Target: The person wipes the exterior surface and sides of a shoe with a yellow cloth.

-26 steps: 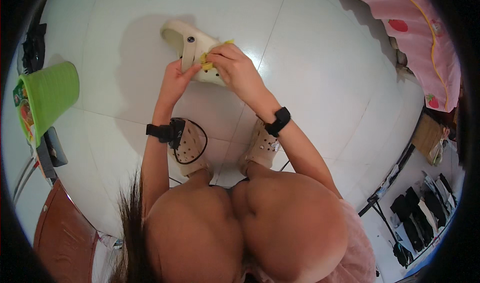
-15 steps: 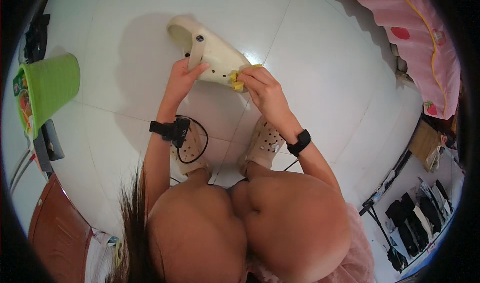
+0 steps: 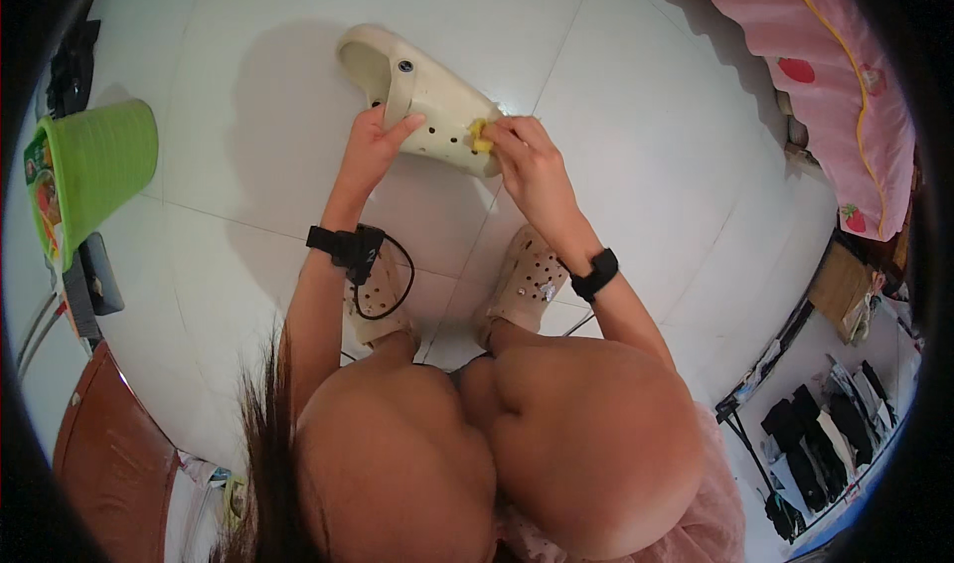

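A cream clog (image 3: 437,96) with round holes and a heel strap is held up over the tiled floor, its toe pointing to the lower right. My left hand (image 3: 376,151) grips it by the near side, close to the strap, thumb lying on the upper. At the toe end, my right hand (image 3: 532,160) pinches a crumpled yellow cloth (image 3: 480,136) and presses it against the clog's surface. Part of the cloth is hidden under my fingers. Black bands circle both of my wrists.
My feet stand below in beige clogs (image 3: 522,290). A green bin (image 3: 107,170) is at the left, above a brown wooden panel (image 3: 119,454). Pink strawberry-print fabric (image 3: 835,76) hangs at the upper right. Dark folded items (image 3: 815,444) lie at the lower right.
The yellow cloth and my right hand have shifted slightly from the toe's tip onto the clog's upper. The clog has moved a little to the right, still in my left hand.
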Demonstrator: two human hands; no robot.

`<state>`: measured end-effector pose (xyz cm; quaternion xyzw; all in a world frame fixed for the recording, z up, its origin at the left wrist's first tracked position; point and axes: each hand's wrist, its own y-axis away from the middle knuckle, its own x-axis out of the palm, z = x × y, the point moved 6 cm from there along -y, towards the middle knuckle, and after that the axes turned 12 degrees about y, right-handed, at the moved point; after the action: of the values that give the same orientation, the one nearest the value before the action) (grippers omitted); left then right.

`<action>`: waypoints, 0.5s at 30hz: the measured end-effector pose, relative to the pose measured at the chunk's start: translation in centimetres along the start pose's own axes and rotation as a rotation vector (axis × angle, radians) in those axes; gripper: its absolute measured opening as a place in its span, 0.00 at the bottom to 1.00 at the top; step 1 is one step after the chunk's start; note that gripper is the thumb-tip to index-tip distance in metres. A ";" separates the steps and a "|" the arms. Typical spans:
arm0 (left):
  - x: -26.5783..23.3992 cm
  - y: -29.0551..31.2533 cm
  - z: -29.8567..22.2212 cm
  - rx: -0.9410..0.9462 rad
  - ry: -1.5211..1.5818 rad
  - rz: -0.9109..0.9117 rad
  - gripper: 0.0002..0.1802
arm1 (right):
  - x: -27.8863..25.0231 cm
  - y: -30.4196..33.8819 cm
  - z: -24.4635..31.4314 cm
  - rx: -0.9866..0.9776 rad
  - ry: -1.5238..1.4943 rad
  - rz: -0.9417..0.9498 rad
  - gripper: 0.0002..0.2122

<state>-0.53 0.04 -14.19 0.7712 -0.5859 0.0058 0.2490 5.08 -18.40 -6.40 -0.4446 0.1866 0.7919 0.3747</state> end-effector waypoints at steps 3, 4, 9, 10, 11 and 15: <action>0.0 -0.4 0.3 0.016 -0.032 -0.028 0.14 | 0.8 -2.4 0.7 -0.030 -0.048 -0.085 0.11; -0.2 -0.5 0.5 0.025 -0.111 -0.021 0.14 | 0.9 -2.8 0.8 -0.028 -0.048 -0.086 0.11; -0.8 -0.4 1.1 -0.025 -0.084 -0.001 0.14 | 0.1 -0.7 0.7 -0.069 -0.049 -0.018 0.12; -0.8 -0.3 0.7 -0.026 -0.030 -0.003 0.14 | -0.3 0.0 0.3 -0.075 -0.051 -0.020 0.12; -0.8 -0.3 0.4 -0.021 -0.032 -0.008 0.14 | -0.6 0.7 -0.3 -0.030 -0.030 -0.007 0.12; -0.4 -0.6 0.4 0.001 -0.043 -0.012 0.14 | -0.6 0.3 -0.5 -0.038 -0.028 -0.050 0.13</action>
<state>-0.22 0.38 -14.91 0.7749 -0.5864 -0.0120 0.2358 5.31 -19.16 -6.19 -0.4453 0.1549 0.7917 0.3885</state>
